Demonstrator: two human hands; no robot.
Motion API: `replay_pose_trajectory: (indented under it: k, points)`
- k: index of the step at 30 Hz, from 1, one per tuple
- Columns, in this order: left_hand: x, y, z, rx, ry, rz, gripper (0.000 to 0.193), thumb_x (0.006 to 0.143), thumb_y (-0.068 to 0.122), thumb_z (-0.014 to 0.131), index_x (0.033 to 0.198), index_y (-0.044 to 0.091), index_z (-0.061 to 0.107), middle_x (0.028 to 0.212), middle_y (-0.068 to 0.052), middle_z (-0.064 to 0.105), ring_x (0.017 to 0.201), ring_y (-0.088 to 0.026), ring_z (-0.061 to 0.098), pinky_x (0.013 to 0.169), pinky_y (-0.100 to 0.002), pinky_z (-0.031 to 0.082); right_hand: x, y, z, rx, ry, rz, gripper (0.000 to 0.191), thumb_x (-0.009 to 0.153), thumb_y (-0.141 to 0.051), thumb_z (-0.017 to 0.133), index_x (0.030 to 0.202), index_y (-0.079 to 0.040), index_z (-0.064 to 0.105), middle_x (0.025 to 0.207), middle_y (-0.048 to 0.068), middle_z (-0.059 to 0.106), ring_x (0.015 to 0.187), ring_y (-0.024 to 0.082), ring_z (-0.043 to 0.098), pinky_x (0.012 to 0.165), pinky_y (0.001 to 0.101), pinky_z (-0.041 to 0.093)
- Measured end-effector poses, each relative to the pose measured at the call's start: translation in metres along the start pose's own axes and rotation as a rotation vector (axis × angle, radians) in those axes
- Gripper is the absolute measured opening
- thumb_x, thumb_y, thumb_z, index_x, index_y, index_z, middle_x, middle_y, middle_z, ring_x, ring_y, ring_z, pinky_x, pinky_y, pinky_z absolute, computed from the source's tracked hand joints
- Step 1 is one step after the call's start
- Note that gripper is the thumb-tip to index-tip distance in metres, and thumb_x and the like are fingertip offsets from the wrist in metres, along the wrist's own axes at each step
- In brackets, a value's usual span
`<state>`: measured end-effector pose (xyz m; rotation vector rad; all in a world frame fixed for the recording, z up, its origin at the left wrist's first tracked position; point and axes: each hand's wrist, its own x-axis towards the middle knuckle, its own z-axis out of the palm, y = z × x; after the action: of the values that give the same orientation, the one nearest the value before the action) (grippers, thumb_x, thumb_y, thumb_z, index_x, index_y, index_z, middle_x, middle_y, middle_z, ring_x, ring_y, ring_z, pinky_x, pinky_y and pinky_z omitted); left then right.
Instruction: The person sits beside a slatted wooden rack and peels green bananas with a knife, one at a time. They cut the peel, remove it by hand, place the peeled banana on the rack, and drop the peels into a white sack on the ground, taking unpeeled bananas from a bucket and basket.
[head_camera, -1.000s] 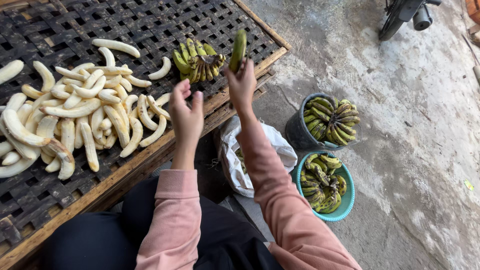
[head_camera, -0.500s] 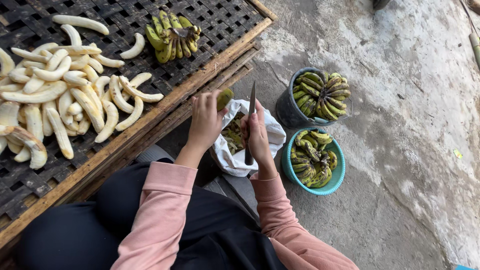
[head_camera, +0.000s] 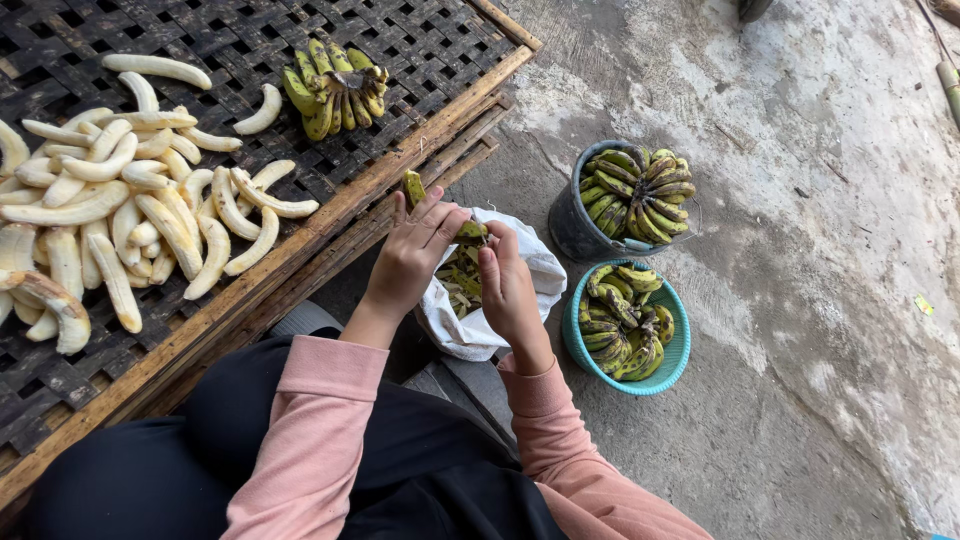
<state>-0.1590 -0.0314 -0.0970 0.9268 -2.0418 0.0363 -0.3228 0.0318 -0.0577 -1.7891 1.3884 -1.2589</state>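
Note:
My left hand grips a green unpeeled banana and holds it over an open white bag of peels. My right hand is curled shut right beside it, its fingertips against the banana's near end. The knife it held a moment ago is hidden behind the fingers. Both arms wear pink sleeves. To the left, a pile of peeled pale bananas lies on a dark woven bamboo rack.
A bunch of green bananas rests on the rack's far side. Right of the bag, a dark bucket and a teal basin hold more green bananas. All of this stands on rough concrete floor.
Both hands came down from the rack to the white bag. The right hand's knife showed upright half a second ago and is now out of sight; the hands have closed together on the banana.

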Motion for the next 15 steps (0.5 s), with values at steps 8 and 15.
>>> replay_pose_trajectory:
  k: [8,15]
  points:
    - [0.007,0.006,-0.012,-0.546,-0.109,-0.133,0.044,0.093,0.003,0.066,0.137,0.008,0.066,0.139,-0.008,0.068,0.142,-0.032,0.051,0.125,-0.054,0.034,0.013,0.061,-0.016,1.315,-0.292,0.644,0.052,0.111,-0.055,0.035,0.117,-0.006,0.052,0.074,0.003,0.046,0.054,0.009,0.040,0.036,0.0196,0.034]
    - [0.017,-0.003,-0.018,-1.508,0.105,-0.746,0.046,0.106,0.011,0.052,0.151,0.007,0.046,0.138,-0.012,0.064,0.120,-0.022,0.067,0.106,-0.038,0.057,-0.015,0.142,0.001,1.303,-0.101,0.986,0.044,0.109,-0.057,0.037,0.123,-0.016,0.042,0.072,0.002,0.044,0.052,0.010,0.040,0.035,0.0204,0.032]
